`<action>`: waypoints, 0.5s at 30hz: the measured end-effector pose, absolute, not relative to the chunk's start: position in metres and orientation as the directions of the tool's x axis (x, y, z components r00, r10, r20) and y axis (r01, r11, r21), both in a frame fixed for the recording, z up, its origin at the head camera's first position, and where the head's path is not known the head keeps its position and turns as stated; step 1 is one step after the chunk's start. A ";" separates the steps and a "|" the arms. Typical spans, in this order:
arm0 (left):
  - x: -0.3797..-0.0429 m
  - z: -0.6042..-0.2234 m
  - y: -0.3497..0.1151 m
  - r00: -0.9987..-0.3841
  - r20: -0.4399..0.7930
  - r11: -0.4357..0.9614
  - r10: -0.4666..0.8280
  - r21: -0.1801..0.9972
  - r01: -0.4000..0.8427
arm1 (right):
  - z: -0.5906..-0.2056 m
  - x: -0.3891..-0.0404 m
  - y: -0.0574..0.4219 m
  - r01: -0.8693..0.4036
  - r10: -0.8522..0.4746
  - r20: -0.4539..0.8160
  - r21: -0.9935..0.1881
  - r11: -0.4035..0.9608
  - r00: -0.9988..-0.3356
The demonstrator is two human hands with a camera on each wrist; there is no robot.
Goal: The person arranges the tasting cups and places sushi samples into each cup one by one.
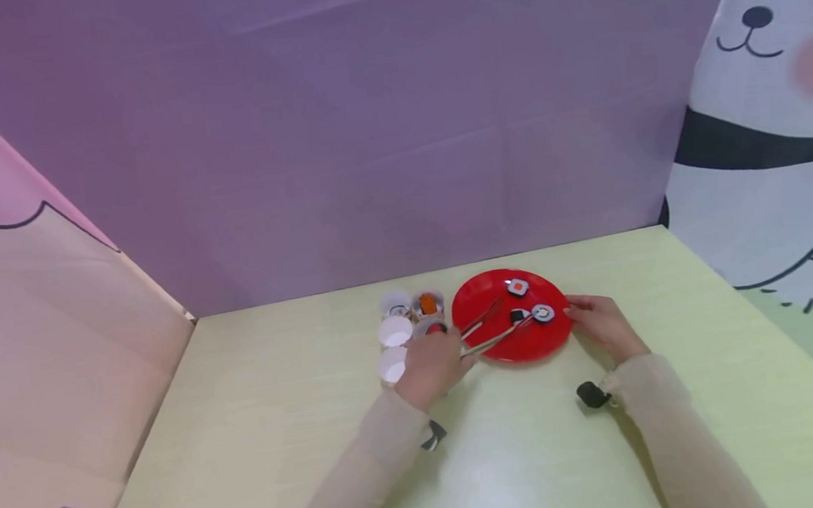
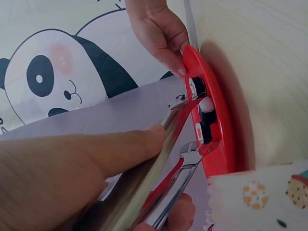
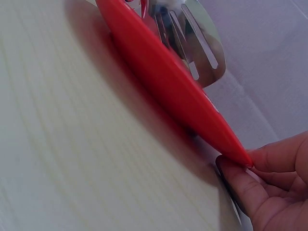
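Observation:
My left hand [image 1: 430,369] grips metal tongs [image 1: 485,345] near the handle, thumb on one arm in the left wrist view. The tongs' arms stand apart over the red plate [image 1: 526,349], their slotted ends close to the sushi pieces; whether they touch any, I cannot tell. On the plate lie a toy sushi roll with an orange-red middle [image 1: 517,286], a round white roll [image 1: 543,313] and a black-and-white piece [image 1: 518,315]. My right hand [image 3: 281,185] pinches the plate's right rim between thumb and fingers.
Left of the plate stand several small paper cups [image 1: 395,331] in two columns. One cup holds an orange piece [image 1: 428,304], another a red-and-black piece [image 1: 436,327] partly behind my left hand. A purple backdrop [image 1: 372,170] rises at the table's far edge.

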State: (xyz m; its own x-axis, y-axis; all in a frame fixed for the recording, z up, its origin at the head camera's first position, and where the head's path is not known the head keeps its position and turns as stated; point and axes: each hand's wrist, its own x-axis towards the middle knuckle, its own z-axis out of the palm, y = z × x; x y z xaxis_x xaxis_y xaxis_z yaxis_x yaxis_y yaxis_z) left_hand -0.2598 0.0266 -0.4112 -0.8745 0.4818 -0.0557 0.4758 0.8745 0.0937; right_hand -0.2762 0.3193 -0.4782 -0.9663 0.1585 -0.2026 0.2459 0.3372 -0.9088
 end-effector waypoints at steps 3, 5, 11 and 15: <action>-0.260 -0.412 0.029 -0.873 -0.050 0.873 0.485 0.089 0.480 | -0.478 -0.277 0.318 0.252 0.159 -0.210 -0.910 0.330 -0.965; -0.260 -0.413 0.031 -0.874 -0.053 0.873 0.484 0.098 0.478 | -0.477 -0.277 0.318 0.255 0.161 -0.212 -0.909 0.331 -0.964; -0.261 -0.413 0.038 -0.882 -0.119 0.888 0.457 0.118 0.444 | -0.476 -0.276 0.319 0.252 0.163 -0.207 -0.904 0.345 -0.965; -0.263 -0.415 0.041 -0.881 -0.153 0.894 0.447 0.104 0.435 | -0.476 -0.275 0.318 0.240 0.158 -0.197 -0.908 0.342 -0.968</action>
